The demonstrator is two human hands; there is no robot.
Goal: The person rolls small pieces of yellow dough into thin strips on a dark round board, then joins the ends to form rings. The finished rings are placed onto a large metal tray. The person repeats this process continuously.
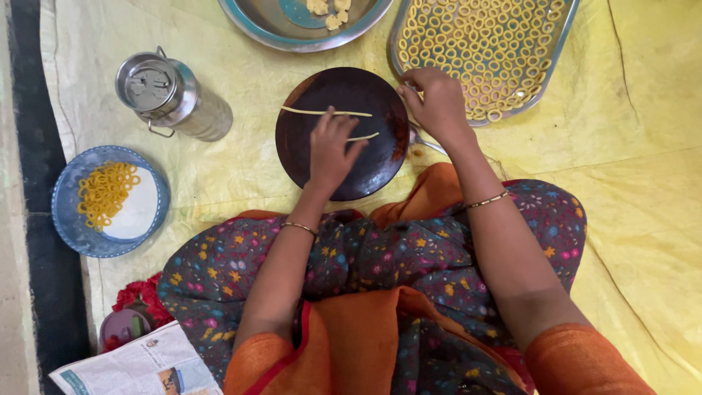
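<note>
A dark round board (344,91) lies on the yellow sheet in front of my knees. A thin strand of pale dough (303,111) stretches across it, with a shorter piece (365,137) below. My left hand (330,148) rests flat on the board, fingers spread over the strands. At the board's right edge my right hand (437,104) has its fingers curled, next to a metal tray (557,45) filled with several small dough rings (479,44). Whether the right fingers pinch a bit of dough is hidden.
A steel bowl (256,29) with dough lumps (329,11) sits at the top. A steel lidded can (170,95) lies on the left. A blue plate (69,219) holds yellow rings. A folded newspaper (139,366) and a small container (124,327) lie bottom left.
</note>
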